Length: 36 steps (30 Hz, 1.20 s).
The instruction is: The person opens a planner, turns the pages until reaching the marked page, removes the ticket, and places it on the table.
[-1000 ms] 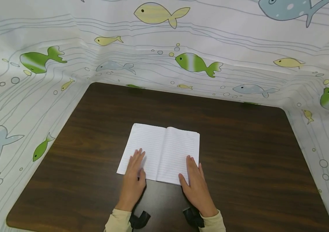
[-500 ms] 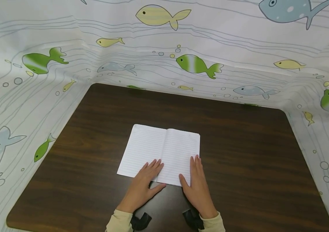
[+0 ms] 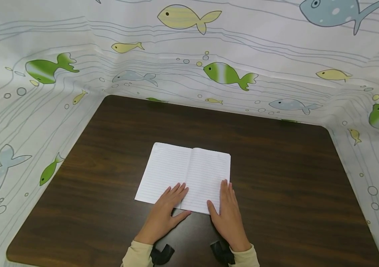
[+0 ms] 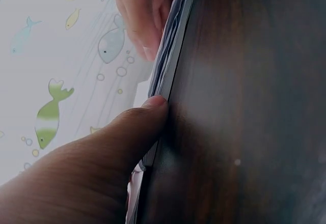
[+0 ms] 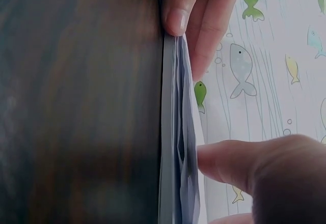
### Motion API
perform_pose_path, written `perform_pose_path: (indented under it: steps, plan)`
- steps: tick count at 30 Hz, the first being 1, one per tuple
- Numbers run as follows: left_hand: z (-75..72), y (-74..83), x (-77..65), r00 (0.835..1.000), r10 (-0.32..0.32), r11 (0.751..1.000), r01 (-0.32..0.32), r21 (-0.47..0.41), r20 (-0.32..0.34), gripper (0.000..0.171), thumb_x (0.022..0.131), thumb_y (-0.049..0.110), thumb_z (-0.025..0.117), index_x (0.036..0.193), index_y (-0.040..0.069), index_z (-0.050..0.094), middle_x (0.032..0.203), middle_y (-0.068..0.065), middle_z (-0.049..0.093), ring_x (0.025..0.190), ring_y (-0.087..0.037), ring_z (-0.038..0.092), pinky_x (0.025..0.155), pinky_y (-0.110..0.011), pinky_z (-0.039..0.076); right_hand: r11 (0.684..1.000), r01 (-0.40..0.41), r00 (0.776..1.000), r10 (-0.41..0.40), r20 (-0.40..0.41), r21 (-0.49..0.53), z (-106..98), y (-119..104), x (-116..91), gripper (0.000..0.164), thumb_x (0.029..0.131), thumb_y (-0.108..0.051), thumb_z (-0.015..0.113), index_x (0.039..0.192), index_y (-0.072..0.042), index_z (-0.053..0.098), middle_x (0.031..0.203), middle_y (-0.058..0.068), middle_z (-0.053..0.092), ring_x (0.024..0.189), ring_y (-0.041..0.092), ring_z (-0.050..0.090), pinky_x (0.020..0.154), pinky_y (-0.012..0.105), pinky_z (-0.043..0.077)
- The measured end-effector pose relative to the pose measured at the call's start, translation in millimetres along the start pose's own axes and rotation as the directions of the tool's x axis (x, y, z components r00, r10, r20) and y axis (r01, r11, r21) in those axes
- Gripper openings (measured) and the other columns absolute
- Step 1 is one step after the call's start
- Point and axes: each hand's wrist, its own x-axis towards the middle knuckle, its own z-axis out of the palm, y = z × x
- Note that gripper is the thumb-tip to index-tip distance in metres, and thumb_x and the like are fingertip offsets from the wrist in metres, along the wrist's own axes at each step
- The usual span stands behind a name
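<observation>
An open notebook (image 3: 206,174) with blank lined pages lies on the dark wooden table. My left hand (image 3: 166,211) rests with straight fingers over the lower inner part of the left page, fingertips at the centre fold. Its thumb (image 4: 147,114) touches the notebook's near edge, as the left wrist view shows. My right hand (image 3: 227,215) lies along the right page's outer edge, fingers straight and pointing away from me. In the right wrist view its thumb tip (image 5: 211,160) is on the top page, above the stacked page edges (image 5: 181,132).
The table (image 3: 286,178) has rounded corners and extends around the notebook. A white sheet (image 3: 176,44) printed with fish and bubbles rises along its back and sides. A black strap piece (image 3: 162,254) sits at the left wrist, another black strap piece (image 3: 222,252) at the right.
My left hand has moved right across the left page to the centre fold, its thumb spreading to the near edge. My right hand has shifted slightly toward the right edge. The notebook stays put.
</observation>
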Motion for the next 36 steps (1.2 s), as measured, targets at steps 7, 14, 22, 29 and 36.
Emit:
perform_pose_path:
  steps: [7, 14, 22, 29, 36]
  plan:
    - [-0.6, 0.7, 0.0, 1.0, 0.002, 1.0, -0.002, 0.002, -0.009, 0.071, 0.088, 0.035, 0.084, 0.148, 0.008, 0.058, 0.154, -0.008, 0.052, 0.146, -0.022, 0.045, 0.125, -0.042, 0.031, 1.0, -0.003, 1.0, 0.003, 0.001, -0.004, 0.0, 0.9, 0.0, 0.081, 0.101, -0.026, 0.064, 0.158, 0.013, 0.022, 0.166, 0.029, 0.021, 0.155, 0.047, 0.017, 0.126, 0.061, 0.019]
    - [-1.9, 1.0, 1.0, 0.999, 0.021, 1.0, -0.021, -0.007, -0.025, 0.071, 0.087, 0.033, 0.085, 0.147, 0.007, 0.058, 0.153, -0.009, 0.053, 0.145, -0.023, 0.047, 0.125, -0.042, 0.032, 1.0, 0.01, 1.0, -0.01, -0.014, -0.005, -0.9, 0.9, 0.3, 0.08, 0.102, -0.026, 0.063, 0.158, 0.013, 0.022, 0.166, 0.029, 0.022, 0.154, 0.046, 0.019, 0.127, 0.058, 0.019]
    - [-1.5, 1.2, -0.1, 1.0, 0.016, 1.0, -0.016, -0.009, -0.02, 0.072, 0.088, 0.034, 0.084, 0.148, 0.007, 0.057, 0.153, -0.01, 0.053, 0.145, -0.023, 0.046, 0.125, -0.042, 0.031, 1.0, -0.003, 1.0, 0.003, -0.007, -0.001, -0.5, 0.7, -0.9, 0.081, 0.102, -0.027, 0.064, 0.159, 0.011, 0.022, 0.166, 0.027, 0.023, 0.155, 0.044, 0.02, 0.126, 0.06, 0.021]
    - [-0.8, 2.3, -0.9, 0.999, -0.043, 0.999, 0.043, -0.03, -0.011, 0.078, 0.087, 0.035, 0.084, 0.153, 0.007, 0.052, 0.153, -0.012, 0.053, 0.145, -0.027, 0.046, 0.124, -0.043, 0.034, 1.0, 0.02, 1.0, -0.021, -0.01, -0.02, 0.8, 0.5, 0.2, 0.083, 0.098, -0.026, 0.068, 0.157, 0.013, 0.025, 0.163, 0.029, 0.029, 0.153, 0.044, 0.025, 0.123, 0.064, 0.021]
    - [-1.2, 2.7, 0.3, 0.998, -0.061, 0.997, 0.06, -0.043, -0.015, 0.079, 0.088, 0.036, 0.084, 0.154, 0.007, 0.05, 0.153, -0.014, 0.054, 0.144, -0.03, 0.047, 0.123, -0.046, 0.035, 0.997, 0.036, 0.999, -0.035, 0.013, -0.075, 2.6, -3.1, 2.4, 0.095, 0.094, -0.039, 0.073, 0.157, 0.013, 0.027, 0.162, 0.029, 0.032, 0.152, 0.043, 0.029, 0.124, 0.066, 0.016]
